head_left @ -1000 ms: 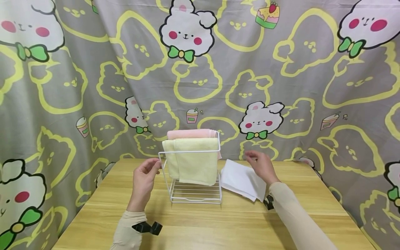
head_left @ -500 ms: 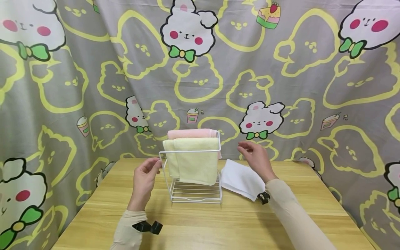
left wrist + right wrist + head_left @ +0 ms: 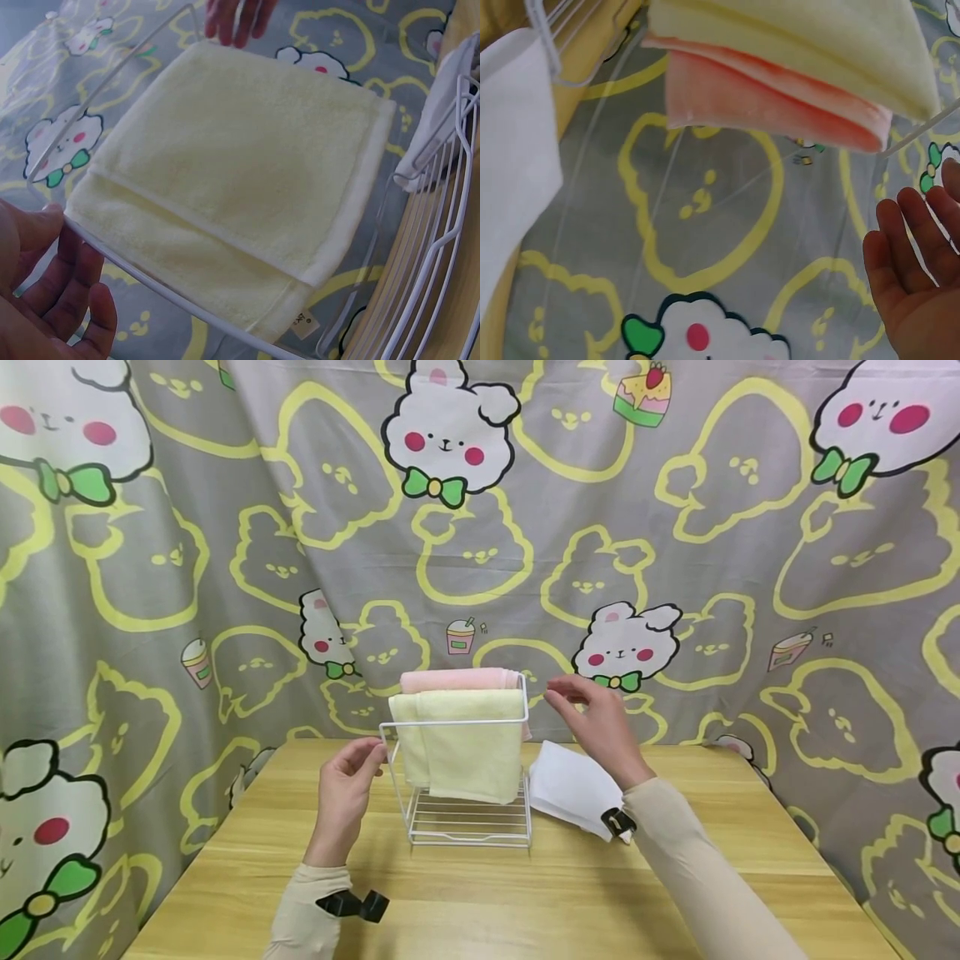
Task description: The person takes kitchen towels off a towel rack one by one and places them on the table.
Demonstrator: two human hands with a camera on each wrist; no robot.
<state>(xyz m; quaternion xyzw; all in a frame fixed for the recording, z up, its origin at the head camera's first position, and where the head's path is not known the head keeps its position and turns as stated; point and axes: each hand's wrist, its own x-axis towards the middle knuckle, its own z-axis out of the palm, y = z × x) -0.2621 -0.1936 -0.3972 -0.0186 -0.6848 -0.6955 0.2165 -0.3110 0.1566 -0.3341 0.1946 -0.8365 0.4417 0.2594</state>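
A white wire rack (image 3: 471, 842) stands on the table with a pale yellow towel (image 3: 476, 752) draped over its upper part and a pink towel (image 3: 457, 679) behind that. My left hand (image 3: 347, 793) pinches the rack's left side between thumb and fingers, close to the yellow towel's corner (image 3: 94, 195). Just right of the rack's upper right corner, my right hand (image 3: 600, 718) hovers with fingers loosely bent and nothing in them. In the right wrist view its fingers (image 3: 911, 247) are apart, near the pink towel (image 3: 727, 97) and a wire.
A folded white cloth (image 3: 573, 789) lies on the wooden table (image 3: 450, 910) to the right of the rack, beneath my right forearm. A grey patterned curtain (image 3: 480, 527) hangs behind the table and at both sides.
My right hand has moved left and up from above the white cloth to near the rack's upper right corner. My left hand and the rack have stayed in place.
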